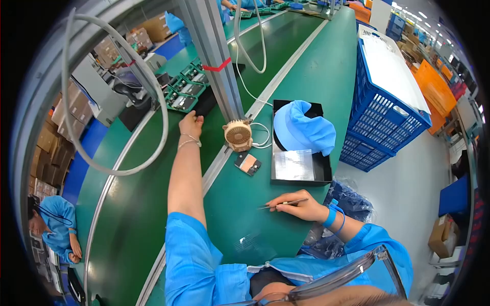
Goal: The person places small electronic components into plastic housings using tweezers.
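Observation:
My left hand [191, 125] reaches far forward over the green conveyor belt. Its fingers are curled at the near edge of a black tray [206, 103], which carries several green-framed electronic assemblies [185, 91]. Closer in, my right hand [298, 205] is closed around metal tweezers [292, 203], their tips pointing left just over the green worktop [224, 217]. A wristband with a blue cord circles my right wrist. Between the hands, a small tan fan [238, 135] is fixed near the metal post, and a small black-and-copper block [248, 163] lies below it.
A black box [301, 182] holds a blue cap [301, 125] and a clear sheet of small parts [293, 164]. Blue crates [383, 115] stand to the right. The metal post [212, 56] rises by my left hand, and a grey hose [163, 127] loops at left. Another person [56, 219] sits beyond the belt.

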Available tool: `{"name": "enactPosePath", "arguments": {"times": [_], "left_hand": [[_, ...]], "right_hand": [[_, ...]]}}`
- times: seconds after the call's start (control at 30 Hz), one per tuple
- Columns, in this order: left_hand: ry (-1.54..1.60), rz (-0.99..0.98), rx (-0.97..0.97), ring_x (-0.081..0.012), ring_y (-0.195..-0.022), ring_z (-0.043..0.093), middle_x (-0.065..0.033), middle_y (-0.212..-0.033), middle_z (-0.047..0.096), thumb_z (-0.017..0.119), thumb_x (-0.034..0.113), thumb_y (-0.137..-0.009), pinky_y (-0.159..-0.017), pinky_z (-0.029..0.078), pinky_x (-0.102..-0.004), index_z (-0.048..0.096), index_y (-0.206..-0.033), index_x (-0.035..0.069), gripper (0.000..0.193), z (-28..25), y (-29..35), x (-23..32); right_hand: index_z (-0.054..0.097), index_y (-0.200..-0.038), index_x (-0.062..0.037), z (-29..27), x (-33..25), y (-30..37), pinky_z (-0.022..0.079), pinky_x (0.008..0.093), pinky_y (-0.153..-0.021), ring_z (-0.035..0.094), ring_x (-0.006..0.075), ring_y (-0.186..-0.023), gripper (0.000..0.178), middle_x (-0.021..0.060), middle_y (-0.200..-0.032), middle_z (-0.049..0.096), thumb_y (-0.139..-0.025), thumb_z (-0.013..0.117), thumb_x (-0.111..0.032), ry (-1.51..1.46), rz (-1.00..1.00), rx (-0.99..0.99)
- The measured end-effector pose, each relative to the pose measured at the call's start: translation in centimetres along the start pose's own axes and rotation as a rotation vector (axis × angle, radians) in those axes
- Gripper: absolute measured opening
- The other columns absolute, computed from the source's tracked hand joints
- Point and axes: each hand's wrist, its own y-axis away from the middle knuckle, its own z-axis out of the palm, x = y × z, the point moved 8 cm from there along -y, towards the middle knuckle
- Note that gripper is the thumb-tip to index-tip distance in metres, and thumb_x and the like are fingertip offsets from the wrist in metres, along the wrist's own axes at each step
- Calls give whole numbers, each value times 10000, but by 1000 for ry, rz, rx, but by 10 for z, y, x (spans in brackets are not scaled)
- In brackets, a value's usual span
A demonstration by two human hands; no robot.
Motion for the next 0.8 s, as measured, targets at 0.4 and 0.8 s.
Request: {"name": "enactPosePath", "arguments": {"times": [0.4, 0.8], "left_hand": [[-69, -210, 94, -324, -735, 632, -176, -828, 633, 754, 215, -795, -641, 525, -405, 590, -932, -6, 307, -35, -9, -22], [411, -386, 344, -278, -933, 531, -141, -895, 503, 543, -8, -814, -891, 520, -533, 542, -826, -73, 67, -206, 234, 64]], "right_hand": [[693, -1053, 11, -3, -2, 0, 532, 321, -792, 667, 212, -924, 176, 138, -1042, 701, -900, 620, -38, 201, -61, 58], [665, -1117, 26, -9, 10, 11, 533, 272, -795, 650, 152, -910, 222, 113, -966, 696, -924, 575, -38, 127, 7, 115]]}}
